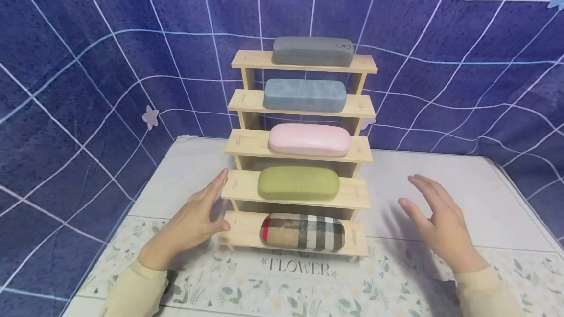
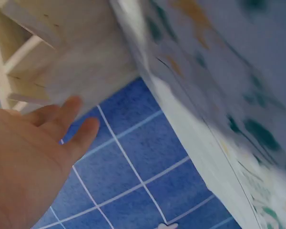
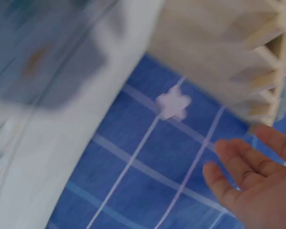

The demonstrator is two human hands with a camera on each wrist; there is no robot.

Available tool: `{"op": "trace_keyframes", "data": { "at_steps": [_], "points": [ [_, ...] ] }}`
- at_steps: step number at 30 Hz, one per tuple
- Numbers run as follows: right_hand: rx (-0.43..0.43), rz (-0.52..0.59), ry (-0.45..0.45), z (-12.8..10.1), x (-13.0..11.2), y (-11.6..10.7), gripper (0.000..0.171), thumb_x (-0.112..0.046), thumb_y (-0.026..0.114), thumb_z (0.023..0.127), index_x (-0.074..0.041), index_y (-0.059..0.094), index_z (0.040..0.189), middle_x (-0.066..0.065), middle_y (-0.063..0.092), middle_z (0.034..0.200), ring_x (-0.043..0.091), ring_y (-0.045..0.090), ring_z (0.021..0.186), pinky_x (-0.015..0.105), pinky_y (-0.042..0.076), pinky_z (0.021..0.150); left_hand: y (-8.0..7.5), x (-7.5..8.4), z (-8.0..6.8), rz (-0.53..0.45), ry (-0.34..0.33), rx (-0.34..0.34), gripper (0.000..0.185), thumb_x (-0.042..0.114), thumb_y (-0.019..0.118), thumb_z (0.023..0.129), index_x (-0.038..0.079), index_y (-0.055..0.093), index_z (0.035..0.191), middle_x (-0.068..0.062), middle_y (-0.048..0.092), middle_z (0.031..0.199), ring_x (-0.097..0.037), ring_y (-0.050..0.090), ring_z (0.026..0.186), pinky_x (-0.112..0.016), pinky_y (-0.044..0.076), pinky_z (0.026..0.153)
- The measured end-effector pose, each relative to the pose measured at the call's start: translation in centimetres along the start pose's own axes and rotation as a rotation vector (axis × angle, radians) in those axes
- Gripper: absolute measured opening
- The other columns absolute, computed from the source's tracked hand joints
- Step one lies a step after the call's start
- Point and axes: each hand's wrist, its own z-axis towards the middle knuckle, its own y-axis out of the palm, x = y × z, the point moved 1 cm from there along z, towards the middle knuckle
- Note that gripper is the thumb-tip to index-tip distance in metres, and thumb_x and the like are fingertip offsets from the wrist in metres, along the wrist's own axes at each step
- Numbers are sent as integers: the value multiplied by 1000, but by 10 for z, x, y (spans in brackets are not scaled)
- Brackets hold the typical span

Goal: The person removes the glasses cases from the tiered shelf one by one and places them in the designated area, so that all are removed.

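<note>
L hand (image 1: 189,223) nr stand (image 1: 252,142) w/ 5 cases (image 1: 309,140) | R hand (image 1: 444,229) apart

The head camera is facing forward and down at the rack (image 1: 356,192); both wrist cameras (tilted) are viewing, through blur, seemingly its sides from nearer, all sharing the cloth (image 1: 291,8).

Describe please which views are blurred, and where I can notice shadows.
Head view: fairly sharp, with a soft shadow on the tablecloth beside the right hand; left wrist view: blurred, the tablecloth's print smeared; right wrist view: also blurred, the wooden rack and star soft-edged, a dark shadow at upper left.
</note>
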Motion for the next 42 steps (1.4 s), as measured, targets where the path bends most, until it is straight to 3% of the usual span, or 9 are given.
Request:
{"op": "trace_keyframes", "data": {
  "at_steps": [5,11,15,19,23,30,35,38,42],
  "points": [
    [35,104,-89,-1,-36,3,36,0,76,84,-4,68,119,4,69,103,13,63,85,16,49,72,4,10,2,-230,-127,-122,130,81,64,69,32,-16,160,-25,18,162,-49,28,142,-67,27,110],
    [-123,300,-146,-13,-70,28,27,-2,76,85,-7,70,111,-1,71,101,5,61,71,20,52,60,8,11,0,-389,-214,-170,146,55,87,67,28,-24,157,-28,45,148,-45,41,137,-65,24,112],
    [-261,265,-131,-23,-81,46,42,-20,77,89,-3,66,126,9,69,122,17,68,94,38,59,79,11,10,-2,-348,-256,-220,144,44,90,68,20,-18,160,-27,50,144,-44,48,131,-64,30,110],
    [-337,148,-110,-29,-86,56,72,-38,80,84,-2,55,142,16,58,140,36,57,125,53,45,102,12,10,-4,-280,-298,-283,137,46,89,68,14,-6,162,-29,44,148,-48,46,132,-64,31,110],
    [-349,79,-124,-29,-87,61,86,-42,84,78,-4,50,147,15,57,141,37,58,124,53,46,101,12,11,-4,-274,-312,-321,131,50,88,69,15,3,161,-26,43,150,-48,44,133,-64,29,111],
    [-328,46,-116,-27,-87,71,81,-39,86,78,-6,53,145,12,60,138,33,60,122,48,48,101,7,9,-7,-252,-309,-353,103,49,88,72,10,30,148,-24,53,140,-43,53,126,-63,36,107],
    [-356,119,0,-26,-85,70,75,-25,90,74,-11,57,140,9,64,132,31,62,118,51,49,100,6,6,-8,-260,-296,-378,88,45,88,74,11,36,136,-17,60,127,-37,59,116,-64,40,102],
    [-397,201,96,-26,-80,62,74,-18,90,73,-13,58,139,2,68,117,19,67,91,41,57,80,8,5,-9,-295,-298,-392,87,43,88,73,13,35,136,-17,59,129,-36,57,118,-65,37,104],
    [-420,264,111,-28,-70,49,73,-12,89,73,-11,56,139,-7,61,93,5,52,62,25,49,54,10,6,-8,-319,-312,-400,88,43,88,73,14,35,137,-19,56,133,-38,55,122,-66,33,107]
  ]
}}
